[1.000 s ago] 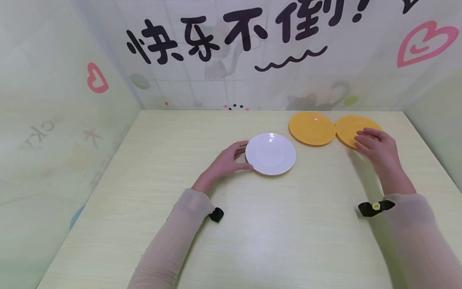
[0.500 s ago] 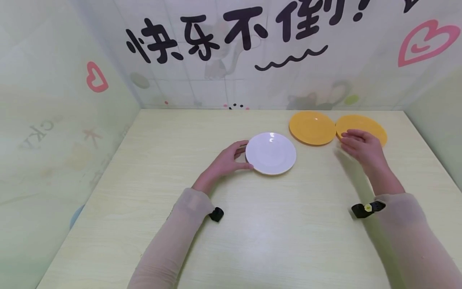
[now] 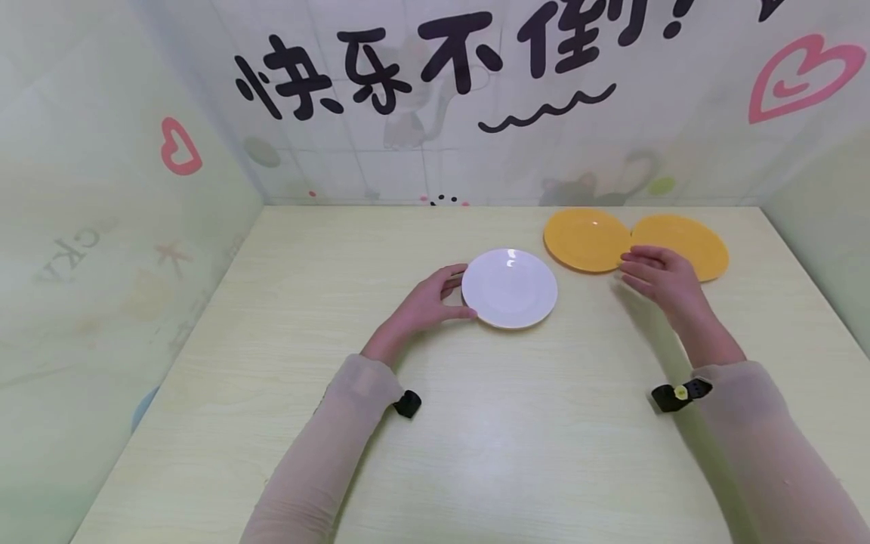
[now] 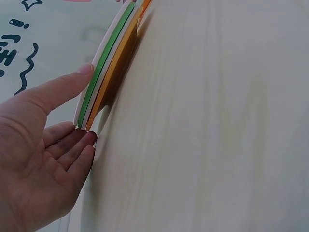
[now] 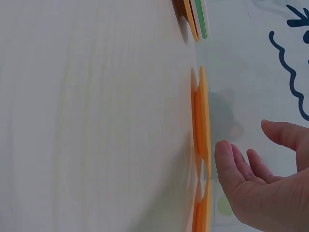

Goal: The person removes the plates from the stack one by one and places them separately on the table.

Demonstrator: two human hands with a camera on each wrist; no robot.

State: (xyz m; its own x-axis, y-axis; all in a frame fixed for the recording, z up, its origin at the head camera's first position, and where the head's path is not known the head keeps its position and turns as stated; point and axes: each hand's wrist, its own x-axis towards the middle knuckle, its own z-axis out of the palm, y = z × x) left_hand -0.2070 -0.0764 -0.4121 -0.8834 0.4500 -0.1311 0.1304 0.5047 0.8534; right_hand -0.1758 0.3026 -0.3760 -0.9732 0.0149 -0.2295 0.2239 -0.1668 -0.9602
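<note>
A stack of plates (image 3: 510, 289), white on top, stands near the table's middle. In the left wrist view its edge (image 4: 100, 79) shows white, green, pale and orange layers. My left hand (image 3: 435, 302) holds the stack's left side, thumb at the front rim and fingers at the rim further back. Two orange plates lie behind to the right: the left one (image 3: 584, 238) and the right one (image 3: 686, 242), their rims meeting. Over their near rims hovers my right hand (image 3: 662, 279), fingers loosely bent and holding nothing. The right wrist view shows its fingertips above an orange plate (image 5: 204, 116).
The pale wooden table (image 3: 530, 446) has a printed back wall (image 3: 435, 174) right behind the orange plates. Side walls (image 3: 829, 227) bound it left and right. Black wrist devices (image 3: 408, 404) show at both sleeves.
My right hand has moved left, from over the right orange plate to the gap between the two orange plates. The left hand and the stack have stayed put.
</note>
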